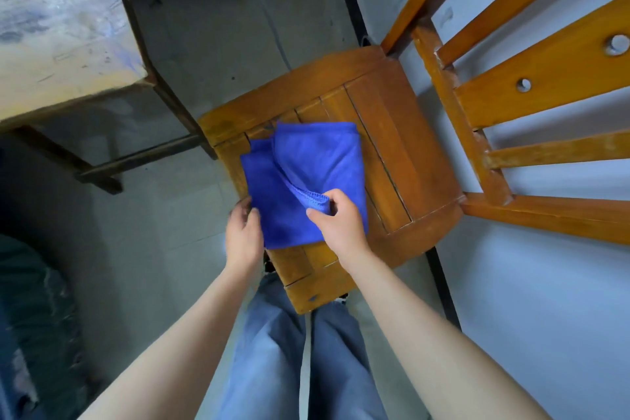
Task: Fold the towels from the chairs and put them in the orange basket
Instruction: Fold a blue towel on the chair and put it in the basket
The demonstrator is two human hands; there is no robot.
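Chair seat (402, 147) under blue towel (306, 160): right hand (341, 222) pinching hem, left hand (243, 235) seemingly gripping edge.

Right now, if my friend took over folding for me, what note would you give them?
Left hand: holds the near left edge of the blue towel.
Right hand: pinches a stitched hem, lifted over the towel's middle.
Towel: on the seat of the wooden chair, its left side hanging a little past the seat edge.
Done: the towel is partly folded, with layers showing.
Left: lay this fold flat and finish folding, then put the towel in the orange basket, which is not in view. No other towels are in view.
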